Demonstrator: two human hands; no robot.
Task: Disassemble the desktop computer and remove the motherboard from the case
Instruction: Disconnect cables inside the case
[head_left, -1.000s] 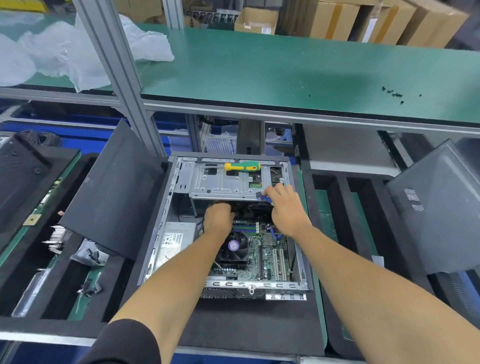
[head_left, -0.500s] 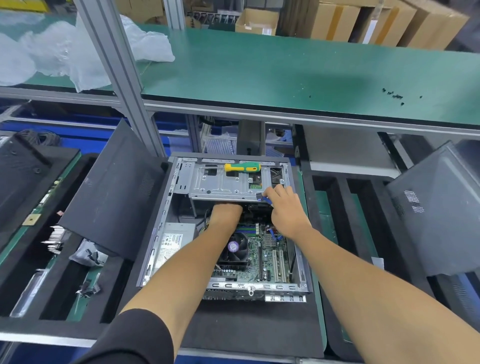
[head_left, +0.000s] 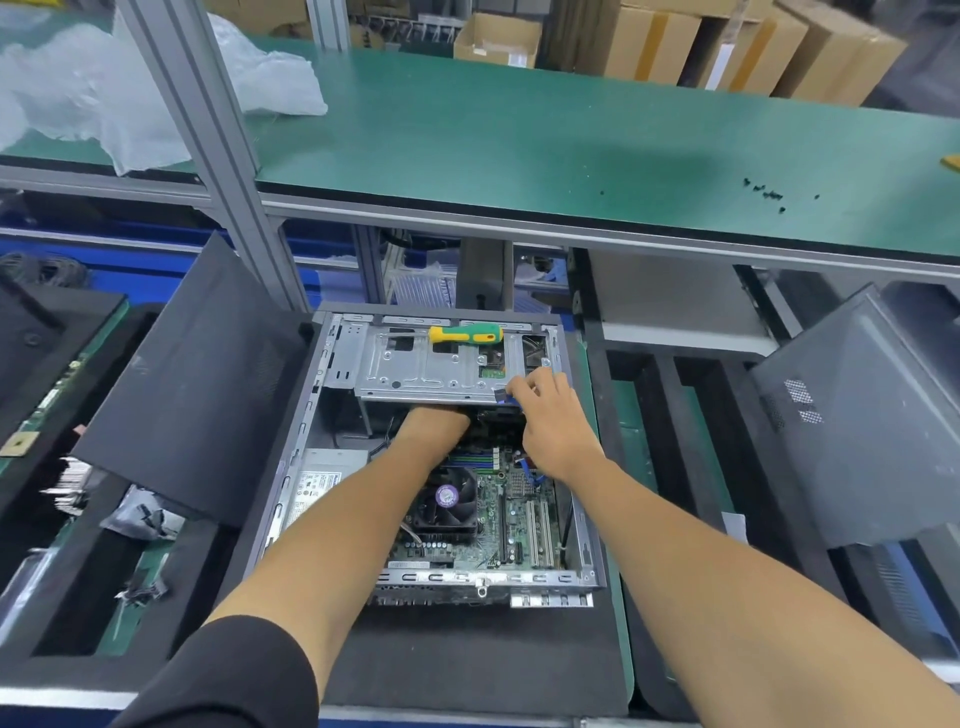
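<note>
An open desktop case (head_left: 584, 545) lies on the desk with its stiff, fragile motherboard (head_left: 511, 506) still inside, best lifted by its edges; the right hand (head_left: 556, 421) pinches a blue tab (head_left: 506, 396), while the left hand's (head_left: 434, 423) grip is hidden under the drive cage (head_left: 415, 371)

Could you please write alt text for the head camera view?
A person's left hand reaches under the drive cage of an open computer case while the right hand pinches a blue tab. A green-and-yellow screwdriver lies on the cage, above the motherboard.
</note>
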